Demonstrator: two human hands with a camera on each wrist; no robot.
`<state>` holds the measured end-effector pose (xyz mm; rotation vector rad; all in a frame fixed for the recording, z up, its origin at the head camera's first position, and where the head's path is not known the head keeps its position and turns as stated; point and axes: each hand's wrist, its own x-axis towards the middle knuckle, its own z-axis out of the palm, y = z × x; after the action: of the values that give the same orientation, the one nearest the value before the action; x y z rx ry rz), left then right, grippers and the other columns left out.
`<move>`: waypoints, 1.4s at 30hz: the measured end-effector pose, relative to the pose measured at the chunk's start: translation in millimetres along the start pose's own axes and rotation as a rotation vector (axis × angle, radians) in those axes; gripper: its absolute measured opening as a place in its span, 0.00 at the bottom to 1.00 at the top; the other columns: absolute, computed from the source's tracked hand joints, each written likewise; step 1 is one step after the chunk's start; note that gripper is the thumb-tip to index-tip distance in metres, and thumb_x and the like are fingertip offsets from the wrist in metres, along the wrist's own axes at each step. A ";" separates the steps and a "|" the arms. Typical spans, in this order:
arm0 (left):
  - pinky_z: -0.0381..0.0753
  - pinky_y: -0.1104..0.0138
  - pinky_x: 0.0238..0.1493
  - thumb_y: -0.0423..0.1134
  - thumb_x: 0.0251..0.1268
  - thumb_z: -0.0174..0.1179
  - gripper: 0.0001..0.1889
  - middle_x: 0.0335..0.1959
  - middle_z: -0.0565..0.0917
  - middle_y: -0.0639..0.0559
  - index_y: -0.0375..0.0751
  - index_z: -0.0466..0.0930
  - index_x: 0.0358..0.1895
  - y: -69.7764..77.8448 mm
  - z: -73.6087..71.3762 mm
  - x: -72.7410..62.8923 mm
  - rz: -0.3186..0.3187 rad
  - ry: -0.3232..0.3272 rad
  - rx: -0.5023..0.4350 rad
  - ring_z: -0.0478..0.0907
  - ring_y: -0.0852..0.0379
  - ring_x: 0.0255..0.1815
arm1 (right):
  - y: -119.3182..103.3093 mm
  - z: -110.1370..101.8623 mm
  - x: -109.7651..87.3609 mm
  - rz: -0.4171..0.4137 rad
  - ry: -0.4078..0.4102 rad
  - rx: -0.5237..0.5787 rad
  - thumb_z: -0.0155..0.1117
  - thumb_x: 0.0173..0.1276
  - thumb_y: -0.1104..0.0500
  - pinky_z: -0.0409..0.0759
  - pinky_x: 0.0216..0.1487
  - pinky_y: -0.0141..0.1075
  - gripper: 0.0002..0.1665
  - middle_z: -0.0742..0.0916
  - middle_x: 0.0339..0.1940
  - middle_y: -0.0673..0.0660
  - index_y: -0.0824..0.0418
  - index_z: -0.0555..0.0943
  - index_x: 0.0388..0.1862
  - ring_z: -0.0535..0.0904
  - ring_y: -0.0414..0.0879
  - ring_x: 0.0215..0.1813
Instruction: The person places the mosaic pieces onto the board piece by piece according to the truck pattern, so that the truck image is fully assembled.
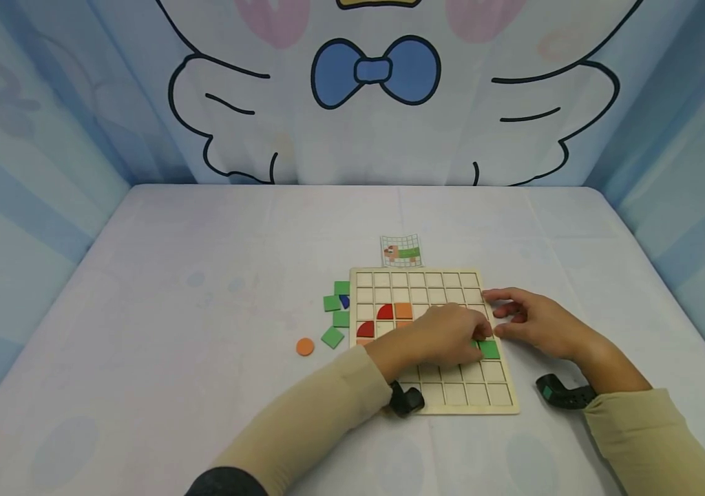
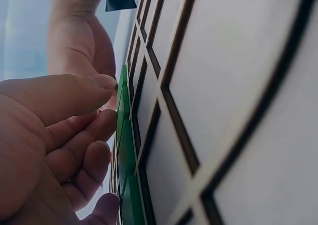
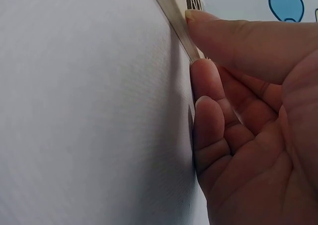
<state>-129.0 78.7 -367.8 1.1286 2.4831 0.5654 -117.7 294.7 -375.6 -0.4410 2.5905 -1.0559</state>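
Observation:
A pale wooden grid board (image 1: 460,394) lies on the table. My left hand (image 1: 448,335) reaches over its right part, thumb and fingertips pinching at a green square tile in a row of green tiles (image 2: 127,148). One green tile (image 1: 489,349) shows just right of those fingers. My right hand (image 1: 541,324) rests at the board's right edge; in the right wrist view its thumb and fingertips touch the board's side (image 3: 174,11). Red quarter-round tiles (image 1: 366,329) and an orange square tile (image 1: 403,311) sit in the cells to the left. My left hand and forearm hide some cells.
Left of the board lie several loose green squares (image 1: 332,337), a blue piece (image 1: 344,302) partly covered, and an orange disc (image 1: 306,346). A small picture card (image 1: 401,251) with a gridded animal drawing lies behind the board. A patterned curtain (image 1: 377,138) stands behind the table.

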 end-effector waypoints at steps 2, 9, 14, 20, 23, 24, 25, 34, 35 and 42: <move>0.71 0.77 0.47 0.41 0.63 0.66 0.17 0.45 0.83 0.67 0.50 0.84 0.56 -2.1 -0.7 -1.3 0.003 -0.003 -0.024 0.76 0.72 0.45 | 0.0 -0.3 0.0 0.001 0.003 -0.006 0.71 0.66 0.61 0.74 0.47 0.29 0.34 0.84 0.52 0.59 0.65 0.71 0.70 0.79 0.45 0.50; 0.71 0.76 0.52 0.41 0.66 0.66 0.18 0.51 0.84 0.64 0.47 0.81 0.59 -11.1 -11.6 -12.5 0.004 -0.006 -0.114 0.76 0.69 0.52 | -0.2 -0.6 0.2 0.006 0.003 -0.015 0.71 0.67 0.60 0.75 0.47 0.30 0.34 0.84 0.52 0.60 0.65 0.71 0.70 0.78 0.49 0.51; 0.71 0.73 0.54 0.43 0.67 0.66 0.19 0.53 0.83 0.62 0.47 0.81 0.60 -16.6 -21.4 -27.6 -0.008 0.006 -0.142 0.76 0.66 0.56 | -0.4 0.0 0.4 0.013 0.004 -0.023 0.70 0.67 0.60 0.75 0.46 0.31 0.34 0.84 0.51 0.60 0.65 0.71 0.70 0.78 0.50 0.51; 0.70 0.70 0.59 0.43 0.68 0.65 0.20 0.55 0.83 0.61 0.47 0.80 0.62 -22.6 -32.2 -45.7 -0.015 0.040 -0.096 0.74 0.62 0.60 | -0.8 0.5 0.4 0.018 0.004 -0.012 0.70 0.67 0.61 0.75 0.46 0.32 0.34 0.83 0.51 0.60 0.65 0.71 0.70 0.78 0.51 0.50; 0.69 0.67 0.61 0.43 0.68 0.65 0.21 0.56 0.83 0.60 0.46 0.79 0.63 -26.2 -37.5 -55.4 -0.032 0.058 -0.073 0.73 0.60 0.61 | -0.7 0.9 0.4 0.023 0.006 -0.011 0.70 0.67 0.61 0.75 0.46 0.31 0.34 0.83 0.51 0.61 0.66 0.71 0.70 0.78 0.52 0.51; 0.69 0.66 0.61 0.43 0.68 0.65 0.21 0.56 0.83 0.60 0.46 0.79 0.63 -28.0 -38.7 -58.5 -0.038 0.067 -0.069 0.73 0.59 0.61 | -0.6 1.1 0.5 0.024 0.007 -0.011 0.70 0.67 0.61 0.75 0.46 0.32 0.34 0.83 0.51 0.61 0.66 0.71 0.70 0.78 0.52 0.51; 0.70 0.65 0.60 0.43 0.68 0.65 0.21 0.56 0.83 0.60 0.46 0.80 0.63 -30.1 -39.8 -61.8 -0.045 0.076 -0.073 0.73 0.59 0.60 | -0.5 1.3 0.5 0.025 0.007 -0.012 0.70 0.67 0.61 0.75 0.46 0.32 0.34 0.83 0.52 0.61 0.65 0.71 0.70 0.78 0.52 0.51; 0.74 0.61 0.53 0.40 0.66 0.67 0.20 0.54 0.84 0.53 0.40 0.82 0.59 -49.0 -46.6 -92.7 -0.062 0.171 -0.132 0.74 0.53 0.56 | -0.4 2.4 0.6 0.038 0.009 -0.014 0.71 0.66 0.60 0.74 0.46 0.32 0.35 0.83 0.52 0.60 0.64 0.71 0.71 0.78 0.50 0.50; 0.74 0.61 0.53 0.40 0.66 0.67 0.20 0.54 0.84 0.52 0.40 0.82 0.59 -51.0 -47.6 -96.0 -0.074 0.176 -0.136 0.74 0.53 0.56 | -0.4 2.4 0.7 0.038 0.009 -0.013 0.71 0.66 0.60 0.74 0.46 0.32 0.35 0.83 0.52 0.60 0.64 0.71 0.71 0.78 0.50 0.50; 0.75 0.59 0.52 0.41 0.64 0.69 0.20 0.52 0.82 0.52 0.43 0.82 0.59 -67.2 -53.9 -121.0 -0.226 0.202 -0.159 0.74 0.52 0.54 | 0.0 2.2 0.5 0.031 0.008 -0.008 0.70 0.67 0.61 0.74 0.47 0.31 0.35 0.83 0.53 0.60 0.65 0.71 0.70 0.78 0.52 0.52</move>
<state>-121.7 -66.2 -336.3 0.7520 2.6324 0.8276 -117.2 293.2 -377.2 -0.3975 2.6009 -1.0399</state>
